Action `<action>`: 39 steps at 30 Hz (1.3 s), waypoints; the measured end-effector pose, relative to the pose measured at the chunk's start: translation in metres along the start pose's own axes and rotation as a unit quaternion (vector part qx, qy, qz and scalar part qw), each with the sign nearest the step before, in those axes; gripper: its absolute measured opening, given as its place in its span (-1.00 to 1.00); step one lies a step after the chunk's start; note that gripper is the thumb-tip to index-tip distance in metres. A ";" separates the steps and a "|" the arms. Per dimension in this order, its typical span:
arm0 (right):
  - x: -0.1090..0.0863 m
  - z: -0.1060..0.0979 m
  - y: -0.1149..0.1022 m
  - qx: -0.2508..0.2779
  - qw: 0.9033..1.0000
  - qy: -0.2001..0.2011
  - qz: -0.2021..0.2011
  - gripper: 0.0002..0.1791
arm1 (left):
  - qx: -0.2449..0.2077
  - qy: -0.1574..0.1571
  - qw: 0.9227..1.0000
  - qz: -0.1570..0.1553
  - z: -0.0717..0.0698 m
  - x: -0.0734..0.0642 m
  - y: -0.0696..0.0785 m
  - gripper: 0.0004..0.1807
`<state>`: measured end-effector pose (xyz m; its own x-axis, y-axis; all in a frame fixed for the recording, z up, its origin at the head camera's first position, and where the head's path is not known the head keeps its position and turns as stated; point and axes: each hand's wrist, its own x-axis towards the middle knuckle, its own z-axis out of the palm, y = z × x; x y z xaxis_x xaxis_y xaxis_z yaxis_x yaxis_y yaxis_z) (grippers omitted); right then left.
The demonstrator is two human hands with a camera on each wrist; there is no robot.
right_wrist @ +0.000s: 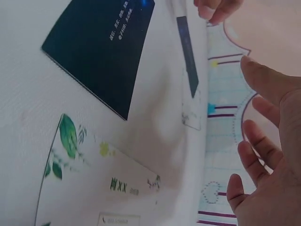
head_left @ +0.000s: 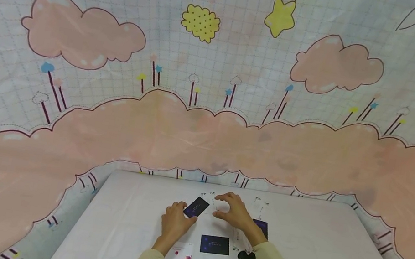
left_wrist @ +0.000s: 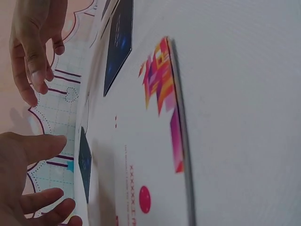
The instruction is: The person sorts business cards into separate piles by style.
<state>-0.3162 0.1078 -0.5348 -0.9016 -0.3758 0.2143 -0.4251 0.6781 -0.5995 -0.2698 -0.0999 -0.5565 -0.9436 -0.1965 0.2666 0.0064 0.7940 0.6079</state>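
My left hand [head_left: 176,223] is beside a tilted dark blue card [head_left: 196,207], thumb and fingers spread around its near end. In the left wrist view this card [left_wrist: 84,162] lies flat beyond the thumb, and the hand holds nothing. My right hand [head_left: 235,212] hovers to the right of that card, its fingers loosely bent and apart with nothing between them. In the right wrist view, a white card with green leaves [right_wrist: 94,179] and a dark card [right_wrist: 103,52] lie near that hand. Another dark card [head_left: 262,228] is partly hidden by the right wrist.
A second dark card [head_left: 215,244] lies nearer the front, between the forearms. A white card with a pink corner pattern [head_left: 182,253] sits by the left wrist. More white leafy cards [head_left: 260,207] lie farther back on the white table [head_left: 127,208], with a cartoon-patterned curtain [head_left: 205,143] behind.
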 end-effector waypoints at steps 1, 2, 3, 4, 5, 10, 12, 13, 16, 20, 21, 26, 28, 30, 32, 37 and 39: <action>0.002 0.002 0.001 0.003 1.000 0.000 -0.002 -0.49 | 0.001 -0.001 1.000 -0.007 0.001 0.000 0.000 -0.41; 0.003 0.004 0.001 0.008 1.000 -0.001 -0.005 -0.49 | 0.003 -0.002 1.000 -0.013 0.001 0.000 0.000 -0.41; 0.004 0.006 0.002 0.010 1.000 -0.001 -0.010 -0.50 | 0.005 -0.003 1.000 -0.019 0.002 0.001 0.000 -0.41; 0.005 0.008 0.002 0.011 1.000 -0.001 -0.015 -0.50 | 0.007 -0.004 1.000 -0.024 0.003 0.001 0.000 -0.40; 0.007 0.009 0.003 0.011 1.000 -0.001 -0.018 -0.49 | 0.012 -0.005 1.000 -0.028 0.004 0.001 0.000 -0.38; 0.012 0.017 0.005 -0.004 1.000 0.001 -0.027 -0.48 | 0.036 -0.015 0.998 -0.047 0.009 0.001 0.002 -0.28; 0.014 0.020 0.005 -0.005 1.000 0.001 -0.024 -0.48 | 0.042 -0.019 0.998 -0.052 0.011 0.001 0.002 -0.27; 0.015 0.021 0.004 -0.007 1.000 0.001 -0.023 -0.48 | 0.043 -0.018 0.997 -0.053 0.011 0.001 0.002 -0.27; 0.016 0.025 0.003 -0.011 1.000 -0.002 -0.015 -0.47 | 0.045 -0.020 0.997 -0.055 0.012 0.001 0.002 -0.30; 0.017 0.029 0.002 -0.023 1.000 -0.001 -0.011 -0.48 | 0.041 -0.016 0.998 -0.054 0.014 0.002 -0.001 -0.33; 0.017 0.030 0.002 -0.025 1.000 0.000 -0.010 -0.48 | 0.039 -0.014 0.998 -0.053 0.015 0.002 -0.001 -0.34; 0.020 0.036 0.005 -0.029 1.000 -0.006 0.002 -0.48 | 0.025 -0.008 0.998 -0.058 0.015 0.002 -0.002 -0.39; 0.022 0.038 0.005 -0.034 0.999 -0.010 0.008 -0.48 | 0.015 -0.006 0.998 -0.064 0.014 0.003 -0.001 -0.41; 0.023 0.039 0.006 -0.038 0.999 -0.016 0.018 -0.47 | 0.003 -0.006 0.997 -0.071 0.013 0.003 0.001 -0.43; 0.024 0.040 0.006 -0.041 0.999 -0.019 0.019 -0.46 | -0.010 -0.006 0.997 -0.078 0.013 0.004 0.002 -0.44; 0.025 0.038 0.005 -0.044 0.998 -0.027 0.022 -0.43 | -0.028 -0.013 0.996 -0.088 0.012 0.005 0.002 -0.50; 0.025 0.038 0.006 -0.043 0.998 -0.028 0.022 -0.43 | -0.030 -0.018 0.996 -0.087 0.011 0.005 0.002 -0.52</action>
<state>-0.3382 0.0786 -0.5618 -0.9150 -0.3772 0.1434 -0.3919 0.7460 -0.5384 -0.2786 -0.0932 -0.5627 -0.9434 -0.3061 0.1277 -0.1389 0.7142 0.6860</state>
